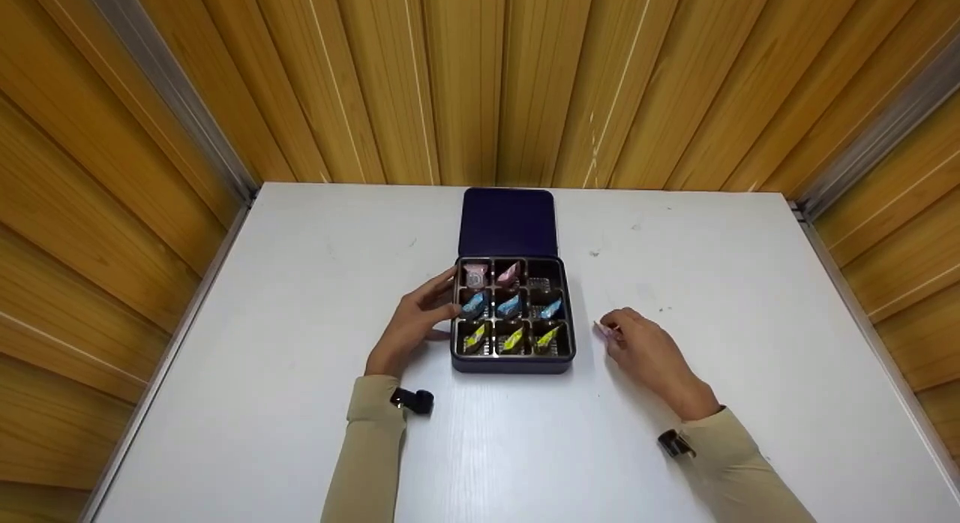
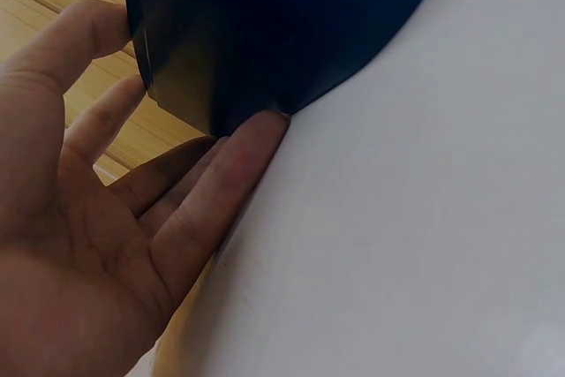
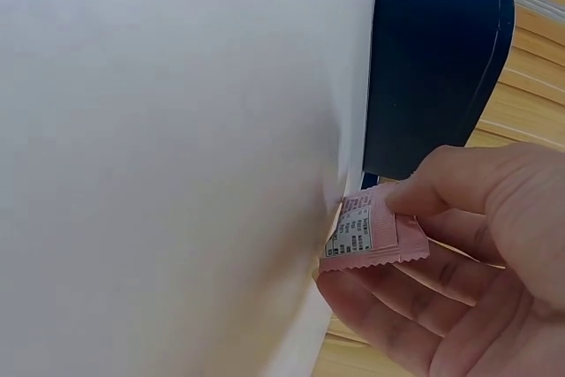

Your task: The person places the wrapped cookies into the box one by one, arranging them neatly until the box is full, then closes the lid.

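A dark blue tin box point(image 1: 513, 365) stands on the table with its lid point(image 1: 508, 223) folded back. Its divided insert holds small wrapped packets: two pink ones point(image 1: 475, 276) in the back row, blue ones point(image 1: 510, 306) in the middle row and yellow ones point(image 1: 513, 338) in front. At the back right compartment the bare bottom shows. My left hand point(image 1: 409, 324) touches the box's left side with fairly straight fingers point(image 2: 225, 178). To the right of the box, my right hand point(image 1: 649, 350) pinches a pink packet point(image 3: 362, 234) by one end, printed label showing, close above the table.
The white table point(image 1: 285, 433) reaches back to a wood-patterned panel wall point(image 1: 465, 80), with similar panels on both sides. A dark band with a small device point(image 1: 412, 400) sits on the left wrist, another point(image 1: 676, 443) on the right.
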Demonstrator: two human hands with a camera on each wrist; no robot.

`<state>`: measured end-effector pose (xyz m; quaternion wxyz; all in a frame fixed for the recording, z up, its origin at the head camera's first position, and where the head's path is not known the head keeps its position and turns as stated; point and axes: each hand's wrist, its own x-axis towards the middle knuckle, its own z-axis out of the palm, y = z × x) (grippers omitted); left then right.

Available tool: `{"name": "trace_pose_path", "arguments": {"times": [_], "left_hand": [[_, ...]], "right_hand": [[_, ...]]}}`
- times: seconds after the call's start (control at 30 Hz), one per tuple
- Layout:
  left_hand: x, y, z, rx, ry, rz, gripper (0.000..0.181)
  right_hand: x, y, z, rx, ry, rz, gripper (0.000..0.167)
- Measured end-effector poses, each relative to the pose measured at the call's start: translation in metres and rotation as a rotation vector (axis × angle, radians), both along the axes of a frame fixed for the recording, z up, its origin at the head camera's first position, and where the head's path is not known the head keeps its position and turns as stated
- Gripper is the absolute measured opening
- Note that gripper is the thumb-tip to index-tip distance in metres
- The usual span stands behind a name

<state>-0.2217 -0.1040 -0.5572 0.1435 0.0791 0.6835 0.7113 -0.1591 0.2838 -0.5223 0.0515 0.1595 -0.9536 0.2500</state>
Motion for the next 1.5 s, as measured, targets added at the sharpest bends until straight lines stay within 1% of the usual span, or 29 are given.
{"name": "trace_pose_path", "arguments": {"times": [0.23, 0.47, 0.7, 0.8, 1.03, 1.23, 1.33, 1.5], "left_hand": [[0.000, 0.000, 0.001, 0.004, -0.005, 0.007, 0.071], [0.000, 0.000, 0.000, 0.015, -0.011, 0.007, 0.071], [0.001, 0.000, 0.000, 0.004, 0.016, -0.001, 0.071], [0.001, 0.000, 0.000, -0.001, 0.014, 0.002, 0.071], [0.001, 0.000, 0.001, 0.002, 0.007, 0.007, 0.071], [0.001, -0.001, 0.000, 0.013, -0.004, 0.002, 0.072], [0.001, -0.001, 0.000, 0.017, -0.009, 0.001, 0.072], [0.000, 0.000, 0.001, 0.021, -0.018, 0.003, 0.071]], "right_hand": [[-0.001, 0.003, -0.001, -0.015, -0.010, -0.010, 0.029], [-0.001, 0.004, 0.000, -0.018, 0.025, -0.007, 0.031], [-0.001, 0.006, -0.001, -0.038, 0.060, 0.020, 0.029], [-0.003, 0.006, -0.002, -0.047, 0.062, 0.028, 0.029], [-0.005, 0.007, -0.001, -0.060, 0.026, 0.024, 0.026], [-0.009, 0.009, 0.001, -0.075, -0.015, 0.010, 0.018], [-0.012, 0.011, 0.002, -0.081, -0.026, 0.006, 0.015], [-0.017, 0.014, 0.003, -0.105, -0.031, 0.020, 0.012]]}}
